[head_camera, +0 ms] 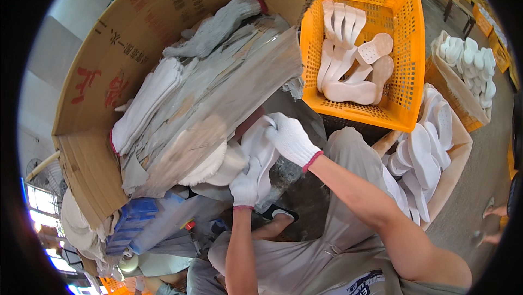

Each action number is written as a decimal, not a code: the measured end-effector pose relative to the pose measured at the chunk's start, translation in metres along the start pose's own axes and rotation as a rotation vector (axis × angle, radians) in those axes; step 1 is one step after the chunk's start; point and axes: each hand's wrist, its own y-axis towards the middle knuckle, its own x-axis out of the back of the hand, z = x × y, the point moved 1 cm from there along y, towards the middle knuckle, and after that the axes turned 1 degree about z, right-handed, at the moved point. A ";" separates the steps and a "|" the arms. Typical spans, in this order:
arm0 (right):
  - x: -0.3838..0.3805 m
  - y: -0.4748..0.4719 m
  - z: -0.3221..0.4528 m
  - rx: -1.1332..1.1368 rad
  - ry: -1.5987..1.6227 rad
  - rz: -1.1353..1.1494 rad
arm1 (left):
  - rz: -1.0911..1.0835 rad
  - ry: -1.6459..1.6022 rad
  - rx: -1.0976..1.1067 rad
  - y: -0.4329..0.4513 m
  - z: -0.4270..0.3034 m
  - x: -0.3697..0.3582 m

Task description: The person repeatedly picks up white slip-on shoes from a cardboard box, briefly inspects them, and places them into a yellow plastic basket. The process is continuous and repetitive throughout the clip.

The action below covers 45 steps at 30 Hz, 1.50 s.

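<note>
My left hand point(244, 188), in a white knit glove with a red cuff, grips the lower end of a white shoe sole point(259, 143). My right hand point(291, 137), gloved the same way, is closed at the sole's upper edge; whether it pinches the sole is hidden by the fingers. Beside the sole, to the left, is a round white buffing wheel point(208, 164) at the edge of a dusty board point(229, 98). White knit gloves point(149, 102) lie on that board, with another glove point(216, 27) further up.
A cardboard box wall point(122, 45) surrounds the board. An orange plastic crate point(367, 119) with pale soles stands at the upper right. Below it, a lined container point(453, 188) holds more white soles; another lined crate point(461, 86) stands beyond. Another person's foot point(492, 211) shows at the far right.
</note>
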 end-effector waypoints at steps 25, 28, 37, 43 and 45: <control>0.005 -0.064 0.030 -0.073 -0.218 0.327 | -0.174 -1.597 0.390 -0.016 -0.066 0.008; -0.010 -0.128 0.019 -0.161 -0.191 0.132 | 0.065 -1.797 0.240 -0.040 -0.059 0.002; 0.027 -0.171 0.022 0.622 -0.534 0.086 | 0.134 -1.311 0.343 -0.018 -0.079 0.030; 0.035 -0.183 0.024 0.080 -0.145 0.417 | -0.194 -1.731 0.976 -0.006 -0.018 -0.058; 0.009 -0.171 0.024 0.340 -0.157 0.458 | -0.288 -1.679 0.869 0.014 -0.017 -0.064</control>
